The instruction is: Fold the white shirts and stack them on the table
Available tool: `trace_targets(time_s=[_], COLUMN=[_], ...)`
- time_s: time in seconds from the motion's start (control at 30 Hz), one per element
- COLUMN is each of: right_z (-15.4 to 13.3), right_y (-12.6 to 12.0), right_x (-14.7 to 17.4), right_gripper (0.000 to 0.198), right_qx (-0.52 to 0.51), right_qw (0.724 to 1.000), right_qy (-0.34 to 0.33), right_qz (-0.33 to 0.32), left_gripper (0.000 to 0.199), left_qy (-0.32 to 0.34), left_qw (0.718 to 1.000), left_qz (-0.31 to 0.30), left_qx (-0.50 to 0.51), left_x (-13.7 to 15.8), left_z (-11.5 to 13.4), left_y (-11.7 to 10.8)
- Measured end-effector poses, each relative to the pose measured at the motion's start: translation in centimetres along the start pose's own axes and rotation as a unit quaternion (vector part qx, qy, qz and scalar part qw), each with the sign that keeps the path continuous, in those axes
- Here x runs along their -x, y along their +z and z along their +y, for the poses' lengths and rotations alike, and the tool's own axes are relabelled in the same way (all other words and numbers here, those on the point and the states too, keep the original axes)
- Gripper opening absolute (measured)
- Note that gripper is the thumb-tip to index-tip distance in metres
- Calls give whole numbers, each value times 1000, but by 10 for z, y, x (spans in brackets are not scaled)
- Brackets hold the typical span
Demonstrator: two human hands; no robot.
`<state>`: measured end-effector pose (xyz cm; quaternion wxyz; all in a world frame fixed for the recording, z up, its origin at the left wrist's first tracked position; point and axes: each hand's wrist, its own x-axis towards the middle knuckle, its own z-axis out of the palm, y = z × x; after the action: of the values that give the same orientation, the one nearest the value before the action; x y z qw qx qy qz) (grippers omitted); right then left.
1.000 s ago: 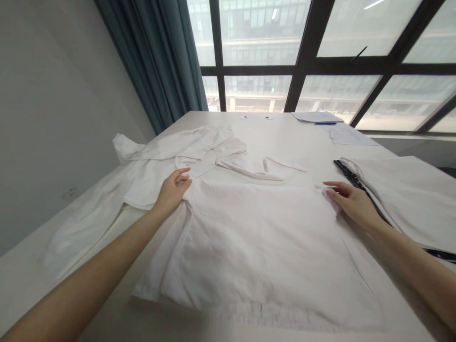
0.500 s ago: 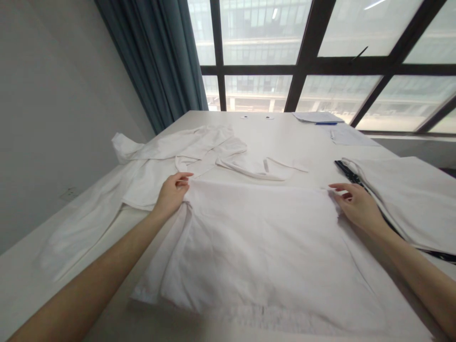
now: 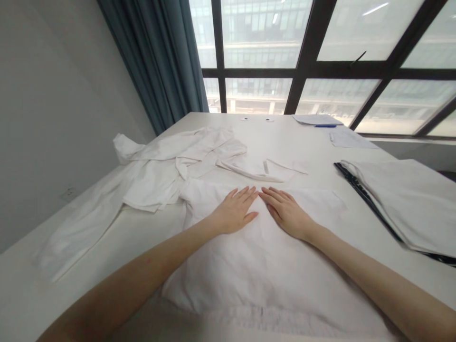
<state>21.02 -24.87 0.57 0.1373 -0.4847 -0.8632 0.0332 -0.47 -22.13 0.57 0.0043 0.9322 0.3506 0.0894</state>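
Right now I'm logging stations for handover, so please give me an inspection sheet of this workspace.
Surface: white tabletop.
Work items: wrinkled white cloth garment, spread out front and centre.
Clutter: crumpled white cloth pile at left; folded white cloth with black material along its edge at right; white papers and slim blue pen at far end.
Grips: left hand and right hand open, palms down on the garment.
Cables: nothing seen.
Surroundings: dark-framed glass window ahead; blue-grey fabric curtain and grey wall at left.

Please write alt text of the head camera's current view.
A person's left hand and right hand lie palm down on a spread white cloth on a white table. Rumpled white fabric lies to the left, a flatter white piece to the right, with a window behind.
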Motion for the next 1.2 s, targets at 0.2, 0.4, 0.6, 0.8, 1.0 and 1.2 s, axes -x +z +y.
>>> trace_targets(time_s=[0.2,0.4,0.6,0.8,1.0,1.2], right_z=[1,2,20,43,75,97], right_y=[-3,-3,-5,-13,-17,-18], right_x=[5,4,16,37,67,92], right_gripper=[52,54,58,61,63,63], right_qx=[37,56,62,72,103,101], right_qw=[998,996,994,989,978,973], right_qy=[35,54,77,120,177,208], right_qz=[-31,-43,-42,-55,-38,2], left_gripper=[63,68,71,73,69,67], left_qy=[2,-20,-43,-87,-106,-132], left_qw=[1000,999,998,995,994,991], left_qz=[-18,-39,-50,-42,-3,-16], left_qx=[2,-3,0,-4,1,5], left_x=[3,4,21,43,59,65], left_z=[-10,-12,-33,-53,-65,-77], left_y=[3,-1,-5,-8,-11,-11])
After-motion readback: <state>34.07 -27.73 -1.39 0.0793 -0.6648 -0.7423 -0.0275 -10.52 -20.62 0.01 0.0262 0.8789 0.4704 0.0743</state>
